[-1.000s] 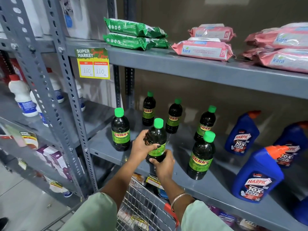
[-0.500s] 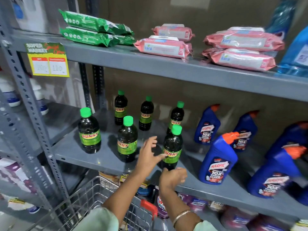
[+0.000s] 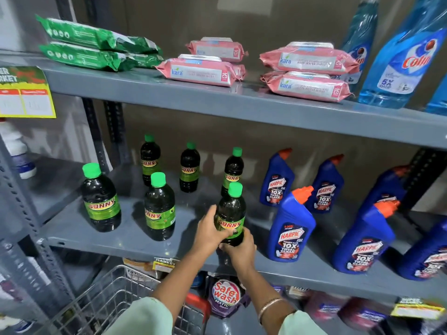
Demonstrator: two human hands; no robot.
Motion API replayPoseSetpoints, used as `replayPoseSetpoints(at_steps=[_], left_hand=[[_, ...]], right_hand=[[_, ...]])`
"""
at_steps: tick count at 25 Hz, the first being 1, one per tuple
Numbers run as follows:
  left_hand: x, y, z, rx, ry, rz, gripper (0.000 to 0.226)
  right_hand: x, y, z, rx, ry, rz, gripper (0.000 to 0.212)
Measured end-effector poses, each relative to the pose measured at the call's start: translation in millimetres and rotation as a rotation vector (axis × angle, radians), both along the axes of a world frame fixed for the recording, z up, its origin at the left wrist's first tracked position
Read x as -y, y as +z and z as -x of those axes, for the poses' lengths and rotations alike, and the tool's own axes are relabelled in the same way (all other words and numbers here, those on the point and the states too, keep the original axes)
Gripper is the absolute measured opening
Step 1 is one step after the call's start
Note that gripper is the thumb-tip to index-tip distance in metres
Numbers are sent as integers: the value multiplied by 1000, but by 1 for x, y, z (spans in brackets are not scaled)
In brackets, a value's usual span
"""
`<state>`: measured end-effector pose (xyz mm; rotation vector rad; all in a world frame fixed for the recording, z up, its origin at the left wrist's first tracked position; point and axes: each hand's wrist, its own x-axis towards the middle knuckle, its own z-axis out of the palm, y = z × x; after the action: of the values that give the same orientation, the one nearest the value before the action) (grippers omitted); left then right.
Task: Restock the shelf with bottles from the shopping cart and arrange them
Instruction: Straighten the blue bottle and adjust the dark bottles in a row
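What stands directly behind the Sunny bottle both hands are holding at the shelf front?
Behind the held dark green-capped Sunny bottle stands another Sunny bottle in the back row; its cap and label show, its base is covered. Left hand and right hand hide the held bottle's bottom.

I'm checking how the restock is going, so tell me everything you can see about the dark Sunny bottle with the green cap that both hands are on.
The dark, glossy plastic Sunny bottle with the green screw cap stands upright near the front edge of the grey metal middle shelf. Its green and yellow label reads SUNNY in red. The left hand wraps its left side and the right hand cups its base, a two-handed grip. It stands right in front of another Sunny bottle, left of the blue Harpic bottle with the orange cap, apart from it.
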<state>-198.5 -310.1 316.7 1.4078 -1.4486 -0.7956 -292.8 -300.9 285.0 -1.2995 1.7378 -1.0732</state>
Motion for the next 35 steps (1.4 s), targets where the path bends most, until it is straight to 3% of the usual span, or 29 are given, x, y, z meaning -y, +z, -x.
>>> replayPoseSetpoints(at_steps=[2, 4, 7, 14, 27, 30, 32, 35], left_hand=[[-15, -6, -5, -49, 180, 93, 69], [-31, -13, -19, -108, 553, 156, 69], [-38, -26, -55, -130, 850, 29, 79], [-20, -31, -84, -56, 730, -84, 53], [-17, -38, -90, 15, 680, -54, 54], [-22, -39, -90, -17, 639, -55, 71], [-34, -33, -82, 11, 671, -2, 79], [-49, -19, -64, 171, 724, 163, 76]], right_hand=[[0, -2, 2, -5, 8, 11, 65], [1, -5, 3, -9, 18, 24, 69], [2, -8, 2, -13, 9, 26, 69], [1, -7, 2, -39, -10, 35, 66], [1, 0, -1, -66, -29, 16, 67], [-6, 2, -1, -37, -12, 27, 83], [-19, 7, -1, -47, 6, 102, 90], [-39, 31, 12, -167, 60, 375, 82]])
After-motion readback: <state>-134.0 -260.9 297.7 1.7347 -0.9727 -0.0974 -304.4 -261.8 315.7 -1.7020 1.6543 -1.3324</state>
